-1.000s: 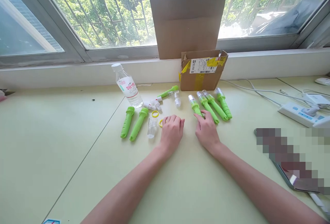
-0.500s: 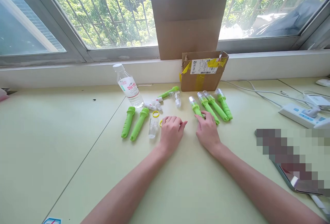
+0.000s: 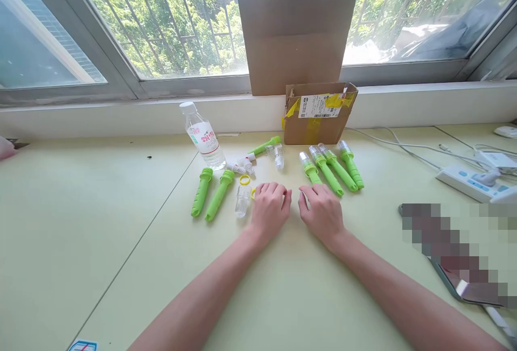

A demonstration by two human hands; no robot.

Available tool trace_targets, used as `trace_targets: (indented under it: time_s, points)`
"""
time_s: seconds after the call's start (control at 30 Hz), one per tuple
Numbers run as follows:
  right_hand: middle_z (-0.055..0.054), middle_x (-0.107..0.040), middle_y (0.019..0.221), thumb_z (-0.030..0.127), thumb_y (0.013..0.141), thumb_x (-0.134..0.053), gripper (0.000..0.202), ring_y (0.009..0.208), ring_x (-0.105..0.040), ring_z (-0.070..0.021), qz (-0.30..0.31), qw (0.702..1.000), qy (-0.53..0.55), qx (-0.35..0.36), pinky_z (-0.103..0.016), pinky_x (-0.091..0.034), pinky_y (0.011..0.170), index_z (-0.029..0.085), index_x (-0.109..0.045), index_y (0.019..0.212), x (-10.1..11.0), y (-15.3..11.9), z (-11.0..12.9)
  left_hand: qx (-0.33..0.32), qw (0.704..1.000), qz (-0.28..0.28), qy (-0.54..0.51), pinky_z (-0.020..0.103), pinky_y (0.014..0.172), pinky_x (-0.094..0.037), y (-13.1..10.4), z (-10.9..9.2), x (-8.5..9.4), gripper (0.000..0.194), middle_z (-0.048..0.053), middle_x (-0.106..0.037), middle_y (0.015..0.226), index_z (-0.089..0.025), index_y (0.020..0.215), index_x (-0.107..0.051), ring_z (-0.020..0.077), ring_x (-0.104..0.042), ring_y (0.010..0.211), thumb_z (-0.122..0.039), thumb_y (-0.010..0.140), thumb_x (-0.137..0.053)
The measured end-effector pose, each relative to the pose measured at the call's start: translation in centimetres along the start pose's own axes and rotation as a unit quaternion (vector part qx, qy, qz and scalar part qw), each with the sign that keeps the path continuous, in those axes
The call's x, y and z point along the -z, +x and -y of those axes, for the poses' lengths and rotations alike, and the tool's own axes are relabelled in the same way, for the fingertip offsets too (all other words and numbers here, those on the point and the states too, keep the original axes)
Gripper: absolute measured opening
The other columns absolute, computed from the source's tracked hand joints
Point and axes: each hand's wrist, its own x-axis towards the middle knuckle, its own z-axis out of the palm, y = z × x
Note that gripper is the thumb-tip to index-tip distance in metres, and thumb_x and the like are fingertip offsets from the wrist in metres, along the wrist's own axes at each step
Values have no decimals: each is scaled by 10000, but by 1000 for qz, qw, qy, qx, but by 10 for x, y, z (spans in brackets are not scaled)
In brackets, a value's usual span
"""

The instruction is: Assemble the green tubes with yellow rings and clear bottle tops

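Note:
My left hand (image 3: 270, 208) rests palm down on the table with loosely bent fingers, holding nothing I can see. Beside it lie a clear ribbed plastic cap (image 3: 242, 201) and a yellow ring (image 3: 244, 180); another yellow ring is partly hidden behind its fingers. My right hand (image 3: 322, 211), relaxed and slightly bent, lies just below a green flashlight-like stick with a clear head (image 3: 311, 169), whose lower end it covers. Several such sticks (image 3: 338, 168) lie side by side there. Left of my hands are two green handles (image 3: 219, 195) without clear heads.
Farther back lie small white parts (image 3: 236, 168), another clear cap (image 3: 278, 156) and a green handle (image 3: 266, 145). A water bottle (image 3: 204, 138) and an opened cardboard box (image 3: 315, 119) stand behind. To the right are a power strip (image 3: 464, 181), cables and a phone (image 3: 448, 281).
My right hand has let go of the nearest green stick and drawn back slightly left, towards my left hand. That stick now lies a little closer to the others. My left hand has barely moved.

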Motion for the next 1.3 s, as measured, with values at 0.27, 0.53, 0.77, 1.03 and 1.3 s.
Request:
trace_targets:
  time_s: [0.27,0.53,0.77,1.03,1.3]
  points:
    - [-69,-639,796,186,866,-450,234,755,-578,-198,17,994,96,-41,-298,-428,694,162,-673,933,-6,2,-7,-9,1000,1,5,350,836,-404,0,0,1,211,44,-630,801,-195,766,-561,179,-557,761,-259,928,-441]
    - [-48,-639,808,196,876,-444,243,750,-593,-176,54,991,122,-21,-276,-433,670,176,-673,956,-5,2,-6,-46,996,-22,72,368,891,-381,5,4,12,198,61,-631,841,-188,821,-574,206,-551,836,-239,929,-415]
    - [-45,-642,810,192,873,-450,235,728,-602,-165,70,989,126,-19,-263,-441,652,179,-673,945,-4,1,-5,50,976,-14,210,412,828,-368,25,36,35,228,142,-616,987,-152,950,-595,294,-531,932,-223,920,-380]
    - [-51,-642,808,175,864,-454,230,735,-605,-164,70,990,121,-9,-262,-448,673,177,-676,924,-4,1,-5,160,939,1,305,393,721,-375,27,70,51,294,167,-594,953,-135,1000,-591,325,-525,923,-251,915,-335]
    - [-55,-645,821,172,868,-449,239,745,-608,-165,73,990,122,-10,-264,-450,680,168,-676,943,-3,1,-5,186,928,11,323,397,702,-382,26,71,56,362,177,-604,894,-121,987,-598,328,-545,879,-310,930,-296]
